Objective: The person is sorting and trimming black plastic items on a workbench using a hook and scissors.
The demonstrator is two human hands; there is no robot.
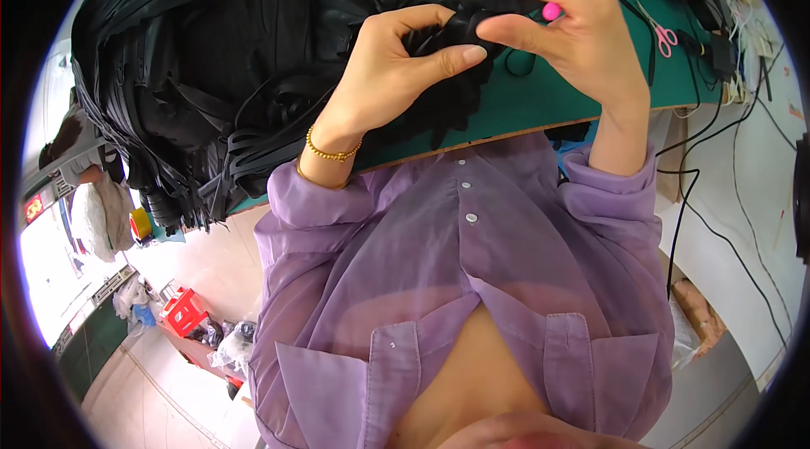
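My left hand (392,69), with a gold beaded bracelet at the wrist, curls its thumb and index finger round a bunch of black strips (468,27). Its other fingers are hidden behind. To the right of it, my right hand (582,31) has its thumb and fingers spread, close to the same bunch. A small bright pink round thing (552,12) shows beside the right thumb; I cannot tell what it belongs to. Black strips (245,35) lie heaped on the left, flat and long, with some hanging over the front edge.
The green table top (540,90) carries pink-handled scissors (665,40) on the right. Dark cables (696,175) hang at the right side. A yellow tape roll (140,224) is at the left below the heap. A red basket (184,311) stands lower left.
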